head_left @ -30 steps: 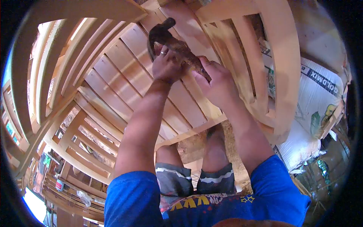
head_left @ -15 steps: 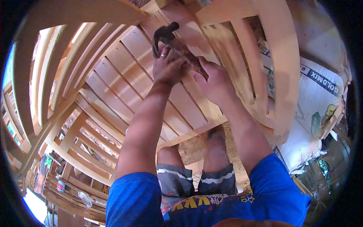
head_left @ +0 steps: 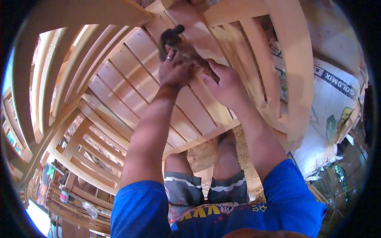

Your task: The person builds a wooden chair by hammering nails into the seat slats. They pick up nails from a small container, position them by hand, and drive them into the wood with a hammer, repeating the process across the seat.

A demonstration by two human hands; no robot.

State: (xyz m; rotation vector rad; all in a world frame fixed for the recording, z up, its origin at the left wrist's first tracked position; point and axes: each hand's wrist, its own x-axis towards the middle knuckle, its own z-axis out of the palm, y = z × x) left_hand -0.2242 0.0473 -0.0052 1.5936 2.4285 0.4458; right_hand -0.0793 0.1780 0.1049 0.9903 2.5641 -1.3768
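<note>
A claw hammer [head_left: 172, 36] with a dark metal head and wooden handle is over the slatted wooden seat [head_left: 131, 79]. My right hand [head_left: 224, 81] is wrapped around the lower handle. Close against the hammer's head and neck is my left hand [head_left: 174, 71], a ring on one finger. Its fingers are curled in, and whatever they pinch is hidden behind the hammer and hand. The hammer looks slightly smeared by motion.
Curved, slatted wooden panels [head_left: 295, 79] rise on the right, with another slatted panel [head_left: 59, 75] on the left. White printed sacks [head_left: 333, 95] lie at the right. More slatted furniture [head_left: 93, 154] stands at lower left. My legs [head_left: 228, 158] are at the seat's front edge.
The hammer head has shifted slightly down and left and become blurred. Both hands stay in nearly the same place.
</note>
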